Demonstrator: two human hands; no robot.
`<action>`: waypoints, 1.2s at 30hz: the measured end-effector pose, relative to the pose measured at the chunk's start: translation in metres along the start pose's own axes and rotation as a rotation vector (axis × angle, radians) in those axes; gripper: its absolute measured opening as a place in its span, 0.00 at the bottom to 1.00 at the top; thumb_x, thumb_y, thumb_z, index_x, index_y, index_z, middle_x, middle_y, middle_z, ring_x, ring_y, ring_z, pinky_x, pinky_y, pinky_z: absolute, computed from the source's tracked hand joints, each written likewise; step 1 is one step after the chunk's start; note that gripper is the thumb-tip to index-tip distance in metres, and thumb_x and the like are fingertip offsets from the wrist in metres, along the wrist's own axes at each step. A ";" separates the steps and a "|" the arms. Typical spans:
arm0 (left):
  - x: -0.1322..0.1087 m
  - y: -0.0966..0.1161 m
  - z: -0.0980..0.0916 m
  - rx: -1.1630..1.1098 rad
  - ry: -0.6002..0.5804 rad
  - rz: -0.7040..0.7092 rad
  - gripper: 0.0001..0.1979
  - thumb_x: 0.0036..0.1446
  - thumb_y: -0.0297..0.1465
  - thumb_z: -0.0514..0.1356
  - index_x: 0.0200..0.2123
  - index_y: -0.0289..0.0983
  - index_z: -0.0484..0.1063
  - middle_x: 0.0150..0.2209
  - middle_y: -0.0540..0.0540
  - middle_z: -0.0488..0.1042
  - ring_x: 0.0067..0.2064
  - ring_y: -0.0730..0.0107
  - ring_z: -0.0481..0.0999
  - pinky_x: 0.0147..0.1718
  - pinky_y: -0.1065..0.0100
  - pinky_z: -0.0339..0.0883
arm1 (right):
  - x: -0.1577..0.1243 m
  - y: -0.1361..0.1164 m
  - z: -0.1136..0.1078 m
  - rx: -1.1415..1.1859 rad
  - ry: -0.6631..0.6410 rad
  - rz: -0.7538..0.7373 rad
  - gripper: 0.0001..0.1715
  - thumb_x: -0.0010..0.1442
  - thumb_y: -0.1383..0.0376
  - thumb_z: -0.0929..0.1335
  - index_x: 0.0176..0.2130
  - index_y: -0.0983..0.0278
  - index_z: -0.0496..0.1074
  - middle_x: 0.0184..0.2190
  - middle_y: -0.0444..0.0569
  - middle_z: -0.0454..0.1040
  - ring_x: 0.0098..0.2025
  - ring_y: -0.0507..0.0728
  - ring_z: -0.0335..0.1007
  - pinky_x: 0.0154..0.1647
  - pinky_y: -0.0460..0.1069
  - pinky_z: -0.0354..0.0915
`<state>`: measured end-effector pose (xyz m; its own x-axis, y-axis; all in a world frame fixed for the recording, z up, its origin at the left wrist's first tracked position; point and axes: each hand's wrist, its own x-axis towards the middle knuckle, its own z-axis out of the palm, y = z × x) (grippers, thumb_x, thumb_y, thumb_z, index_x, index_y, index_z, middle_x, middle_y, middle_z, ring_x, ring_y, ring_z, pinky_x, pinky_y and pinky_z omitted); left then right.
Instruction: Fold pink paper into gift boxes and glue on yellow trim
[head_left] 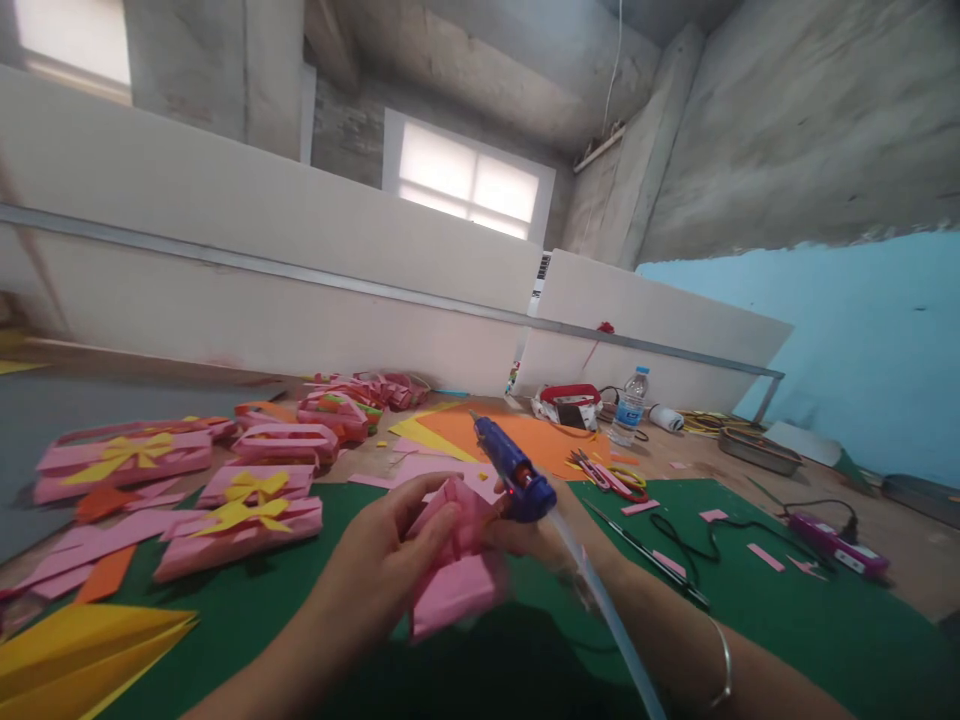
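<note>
My left hand [401,535] is closed on a folded pink paper piece [457,595], thumb across its front, above the green mat [300,620]. My right hand [540,540] is closed around a blue hot glue gun [514,465]. Its nozzle points up and away to the left, and a long translucent glue stick [600,590] sticks out of its back end. The right fingertips reach the right side of the paper piece; their exact contact is blurred. The gun's handle is hidden behind the hand.
Pink paper bags with yellow bows [255,505] lie to the left, near folded yellow paper [90,645]. On the right are scissors [626,480], a craft knife [649,555], a black cord and a purple power strip [836,545]. A water bottle [630,405] stands farther back.
</note>
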<state>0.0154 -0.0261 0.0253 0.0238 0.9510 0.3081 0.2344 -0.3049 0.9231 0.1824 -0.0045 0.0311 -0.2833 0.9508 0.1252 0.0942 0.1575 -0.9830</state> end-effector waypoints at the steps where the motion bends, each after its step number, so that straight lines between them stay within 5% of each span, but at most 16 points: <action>1: 0.001 0.001 0.000 -0.026 -0.010 -0.007 0.15 0.48 0.38 0.59 0.38 0.39 0.74 0.31 0.51 0.78 0.32 0.66 0.75 0.29 0.74 0.66 | 0.000 0.001 -0.002 0.041 0.002 0.027 0.25 0.38 0.66 0.74 0.36 0.65 0.64 0.23 0.39 0.68 0.24 0.49 0.62 0.26 0.44 0.57; 7: 0.000 0.002 0.001 0.007 -0.027 -0.006 0.11 0.47 0.36 0.60 0.35 0.39 0.75 0.21 0.54 0.73 0.27 0.70 0.72 0.25 0.76 0.63 | 0.000 0.008 -0.009 0.143 -0.041 0.045 0.24 0.41 0.62 0.73 0.38 0.65 0.64 0.20 0.39 0.68 0.21 0.49 0.62 0.24 0.44 0.55; 13: 0.000 0.001 0.001 -0.044 -0.034 -0.035 0.12 0.48 0.37 0.59 0.34 0.40 0.76 0.27 0.51 0.76 0.33 0.67 0.74 0.29 0.75 0.65 | -0.001 0.004 -0.006 0.143 0.000 0.008 0.19 0.44 0.65 0.71 0.37 0.66 0.63 0.16 0.37 0.65 0.19 0.48 0.58 0.22 0.44 0.53; 18: 0.000 0.005 -0.001 -0.231 0.043 -0.218 0.15 0.52 0.41 0.56 0.38 0.40 0.74 0.22 0.52 0.72 0.25 0.70 0.72 0.22 0.74 0.65 | 0.000 0.002 -0.007 0.077 0.152 -0.053 0.15 0.46 0.66 0.69 0.36 0.66 0.64 0.18 0.38 0.65 0.21 0.48 0.60 0.22 0.43 0.56; 24: 0.003 0.001 -0.003 -0.373 0.035 -0.347 0.20 0.40 0.34 0.67 0.40 0.37 0.71 0.25 0.50 0.75 0.26 0.70 0.74 0.24 0.72 0.69 | 0.008 0.006 -0.019 -0.047 0.323 -0.196 0.13 0.46 0.66 0.69 0.34 0.64 0.64 0.20 0.39 0.67 0.21 0.49 0.63 0.23 0.44 0.60; 36: 0.007 0.001 -0.001 -0.392 0.063 -0.498 0.06 0.45 0.29 0.65 0.29 0.36 0.72 0.23 0.48 0.76 0.22 0.74 0.75 0.22 0.76 0.71 | -0.002 -0.001 -0.019 -0.097 0.239 -0.288 0.13 0.47 0.62 0.70 0.32 0.64 0.64 0.25 0.42 0.68 0.25 0.49 0.63 0.26 0.45 0.62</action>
<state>0.0148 -0.0198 0.0281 -0.0559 0.9825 -0.1776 -0.1710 0.1659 0.9712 0.2010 -0.0015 0.0343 -0.0816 0.8974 0.4337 0.1360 0.4411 -0.8871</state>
